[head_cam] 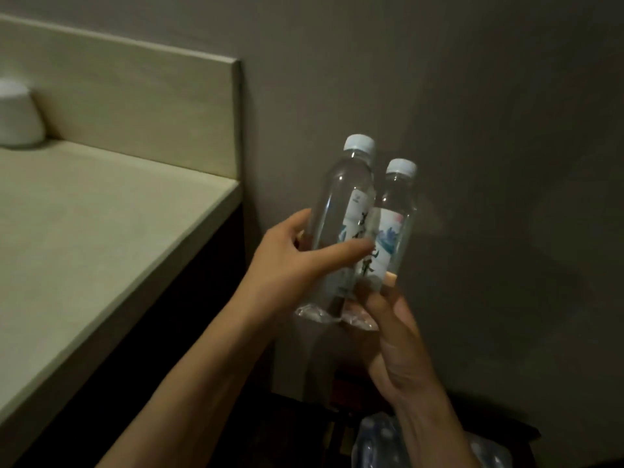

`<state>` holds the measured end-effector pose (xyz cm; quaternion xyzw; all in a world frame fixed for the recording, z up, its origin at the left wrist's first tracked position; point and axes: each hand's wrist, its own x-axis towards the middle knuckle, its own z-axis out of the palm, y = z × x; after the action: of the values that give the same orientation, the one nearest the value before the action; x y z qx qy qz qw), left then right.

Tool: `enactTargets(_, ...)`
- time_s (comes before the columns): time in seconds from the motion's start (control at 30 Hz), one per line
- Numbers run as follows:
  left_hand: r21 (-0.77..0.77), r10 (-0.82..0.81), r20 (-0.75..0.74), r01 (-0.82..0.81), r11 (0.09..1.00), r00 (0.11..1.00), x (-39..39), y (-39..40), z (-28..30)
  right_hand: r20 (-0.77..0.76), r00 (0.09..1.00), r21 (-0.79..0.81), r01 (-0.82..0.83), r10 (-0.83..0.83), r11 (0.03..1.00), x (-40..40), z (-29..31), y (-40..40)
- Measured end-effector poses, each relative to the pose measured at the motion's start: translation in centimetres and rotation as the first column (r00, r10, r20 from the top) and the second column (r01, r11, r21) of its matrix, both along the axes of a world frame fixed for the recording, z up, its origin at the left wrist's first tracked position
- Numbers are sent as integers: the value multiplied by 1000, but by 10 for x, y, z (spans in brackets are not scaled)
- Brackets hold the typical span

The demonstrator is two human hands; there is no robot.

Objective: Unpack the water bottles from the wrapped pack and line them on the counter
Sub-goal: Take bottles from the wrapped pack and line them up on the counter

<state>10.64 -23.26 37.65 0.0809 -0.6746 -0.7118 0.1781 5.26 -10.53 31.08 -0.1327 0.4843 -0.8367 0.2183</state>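
Note:
Two clear water bottles with pale caps are held side by side in the air to the right of the counter. My left hand grips the left bottle around its middle, thumb across the label. My right hand holds the right bottle from below, fingers curled round its lower part. Both bottles tilt slightly to the right. The wrapped pack with more bottles lies low at the bottom, partly hidden behind my right forearm.
A pale counter with a raised back panel fills the left side. A white rounded object stands at its far left. A dark wall is behind the bottles. Dark furniture lies under the pack.

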Motion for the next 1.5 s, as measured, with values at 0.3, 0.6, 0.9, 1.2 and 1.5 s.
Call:
enactTargets(0.3,-386,-24,45,40,921,999,33,-80,54,-313,943,87,-90,113,992,-2,56,-47)
enactTargets(0.6,-369,-21,37,33,929,999,56,-181,59,-429,890,189,-77,153,979,12,73,-143)
enactTargets(0.9,-331,52,7,-47,942,999,70,-276,42,-446,883,339,17,144,941,30,74,-237)
enactTargets(1.2,-319,167,63,-138,937,984,67,-322,17,-465,872,456,83,157,886,26,57,-297)
enactTargets(1.5,-319,214,79,-179,931,974,72,-352,13,-448,869,505,50,212,861,24,57,-328)
